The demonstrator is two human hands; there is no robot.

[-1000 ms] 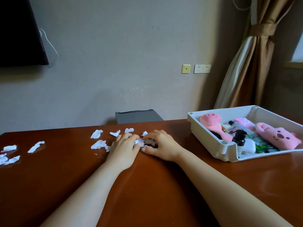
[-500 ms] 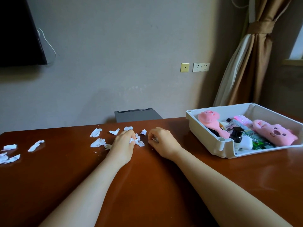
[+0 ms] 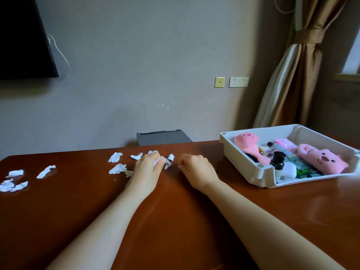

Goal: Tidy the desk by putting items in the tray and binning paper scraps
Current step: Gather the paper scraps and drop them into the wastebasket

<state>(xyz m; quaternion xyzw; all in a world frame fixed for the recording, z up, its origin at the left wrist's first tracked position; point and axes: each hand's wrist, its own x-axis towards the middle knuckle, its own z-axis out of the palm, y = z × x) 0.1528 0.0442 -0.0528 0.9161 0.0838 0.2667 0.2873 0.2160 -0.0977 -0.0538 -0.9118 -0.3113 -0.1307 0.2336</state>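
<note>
Paper scraps point(image 3: 115, 157) are what is left of this job, as far as I can judge: a loose cluster of torn white bits lies near the far edge of the desk point(image 3: 175, 221), about midway along it, and a second scatter point(image 3: 13, 182) sits well apart by the left edge. The white tray point(image 3: 251, 172) at the far right corner looks dealt with (it holds a pink plush toy point(image 3: 322, 159), a pink plush-headed brush point(image 3: 246, 140), a dark pump bottle point(image 3: 278, 162), a green packet point(image 3: 303, 168) and smaller things I cannot make out). I see nothing loose on the desk apart from paper, so that half of the tidying seems finished. The left hand point(image 3: 147, 166) rests in the far cluster with its fingers curled round a small wad of paper scraps, white poking out beside the fingertips. Several pieces lie untouched just beside it and beyond it. The right hand point(image 3: 196, 168) rests on the wood near it, between the cluster and the tray, with its fingers curled under; whether it pinches a bit of paper I cannot tell. A dark grey container point(image 3: 162, 137), likely the bin, shows just behind the far edge, its inside hidden. Gathering both scatters and binning them is what remains.
</note>
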